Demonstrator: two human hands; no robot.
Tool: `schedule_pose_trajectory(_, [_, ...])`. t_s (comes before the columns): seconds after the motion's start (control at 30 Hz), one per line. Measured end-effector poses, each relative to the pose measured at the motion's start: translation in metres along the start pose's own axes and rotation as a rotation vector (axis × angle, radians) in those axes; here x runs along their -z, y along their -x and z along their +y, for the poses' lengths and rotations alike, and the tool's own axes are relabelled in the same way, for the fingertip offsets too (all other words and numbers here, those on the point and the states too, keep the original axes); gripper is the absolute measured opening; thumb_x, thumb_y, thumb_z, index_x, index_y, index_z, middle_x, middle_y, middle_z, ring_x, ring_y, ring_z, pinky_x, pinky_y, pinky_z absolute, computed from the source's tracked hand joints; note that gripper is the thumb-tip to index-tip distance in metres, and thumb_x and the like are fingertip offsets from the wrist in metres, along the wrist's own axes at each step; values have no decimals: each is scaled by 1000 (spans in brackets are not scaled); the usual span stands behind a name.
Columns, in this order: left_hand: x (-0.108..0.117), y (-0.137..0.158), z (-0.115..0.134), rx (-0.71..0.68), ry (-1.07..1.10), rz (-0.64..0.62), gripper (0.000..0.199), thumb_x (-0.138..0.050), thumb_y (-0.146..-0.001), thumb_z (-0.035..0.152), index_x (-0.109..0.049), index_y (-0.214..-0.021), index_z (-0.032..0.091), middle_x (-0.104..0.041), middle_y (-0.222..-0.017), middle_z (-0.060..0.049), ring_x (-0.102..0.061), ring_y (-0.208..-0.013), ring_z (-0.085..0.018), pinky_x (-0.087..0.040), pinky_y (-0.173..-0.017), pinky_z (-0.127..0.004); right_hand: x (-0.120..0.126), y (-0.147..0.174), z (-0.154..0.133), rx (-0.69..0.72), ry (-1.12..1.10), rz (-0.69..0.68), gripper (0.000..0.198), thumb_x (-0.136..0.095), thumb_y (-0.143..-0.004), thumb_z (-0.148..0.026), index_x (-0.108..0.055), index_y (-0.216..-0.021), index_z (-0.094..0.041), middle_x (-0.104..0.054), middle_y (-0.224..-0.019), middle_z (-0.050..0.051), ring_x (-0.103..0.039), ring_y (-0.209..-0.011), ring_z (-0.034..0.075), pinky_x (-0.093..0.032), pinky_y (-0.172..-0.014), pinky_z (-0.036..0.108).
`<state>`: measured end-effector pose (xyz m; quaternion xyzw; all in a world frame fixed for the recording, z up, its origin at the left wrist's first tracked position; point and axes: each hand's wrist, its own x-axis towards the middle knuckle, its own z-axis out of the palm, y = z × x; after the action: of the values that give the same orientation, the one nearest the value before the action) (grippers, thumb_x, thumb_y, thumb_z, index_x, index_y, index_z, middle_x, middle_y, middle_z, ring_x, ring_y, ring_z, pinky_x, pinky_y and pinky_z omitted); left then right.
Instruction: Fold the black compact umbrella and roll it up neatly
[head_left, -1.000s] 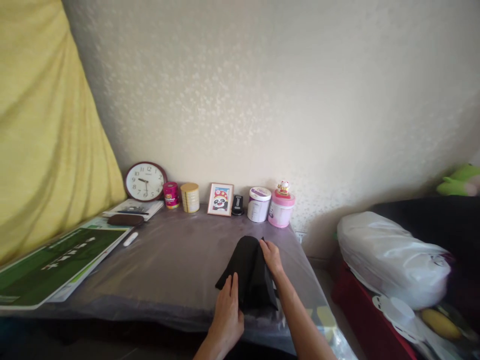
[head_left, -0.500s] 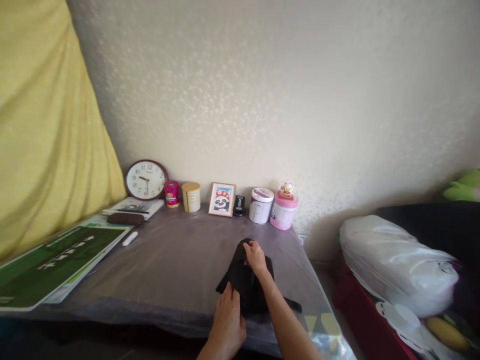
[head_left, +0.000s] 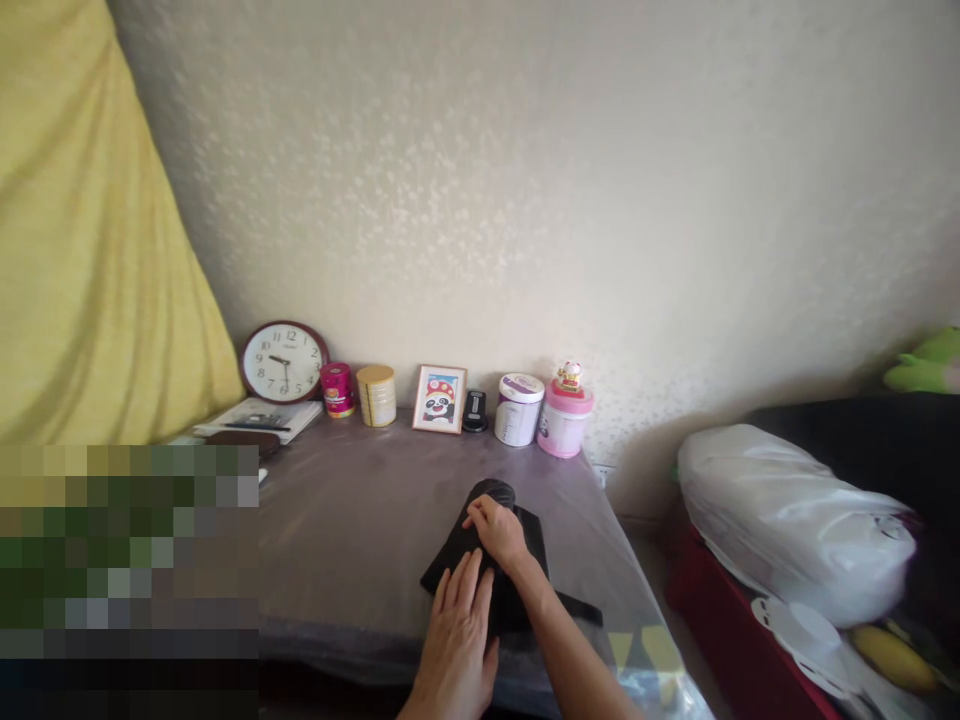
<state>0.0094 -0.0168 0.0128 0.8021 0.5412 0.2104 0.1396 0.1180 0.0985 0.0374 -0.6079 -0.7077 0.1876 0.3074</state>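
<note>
A piece of black cloth [head_left: 531, 540], perhaps a garment, lies partly folded near the front of the table. My left hand [head_left: 459, 615] rests on its near left part, palm down with the fingers stretched out. Over the middle of the cloth is my right hand [head_left: 496, 530], its fingers curled in and pressed to the fabric. Its fingertips are partly hidden, and they seem to pinch a bit of cloth. Beyond that hand the cloth bunches into a rounded fold. A narrow black strip sticks out to the right beneath my right forearm.
Along the wall stand a clock [head_left: 283, 362], a pink tin [head_left: 337, 390], a yellow-lidded can [head_left: 376, 396], a framed panda picture [head_left: 439, 400], a white tub [head_left: 519, 410] and a pink tub [head_left: 564, 420] topped by a figurine. A white bag [head_left: 795, 520] lies right. The lower left is pixelated.
My left hand has moved up and flattened onto the cloth, its fingers now spread. My right hand has come slightly nearer and left. The cloth's far end now shows a rounded fold.
</note>
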Motion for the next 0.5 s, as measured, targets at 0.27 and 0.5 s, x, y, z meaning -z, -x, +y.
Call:
schedule_pose_trajectory(0.27, [-13,-6,-4,63,-19,-145,89,-43,-56,4,-15,-140,9,-9,-150,-11,-8,-138,-27,-18,-112,-43,13,35,9,391,-18,-3,28,-40,-91,-31,-67,-96,-25,-71,-91,1,-59,-94,16,-43,-84,27])
schedule_pose_trajectory(0.5, [-17,-5,-4,168,50,-144,91,-42,-55,0,-12,-140,12,-9,-149,-15,-16,-137,-26,-22,-109,-40,-1,3,37,377,121,20,29,-38,-91,-26,-66,-100,-26,-66,-111,3,-46,-120,20,-22,-105,46])
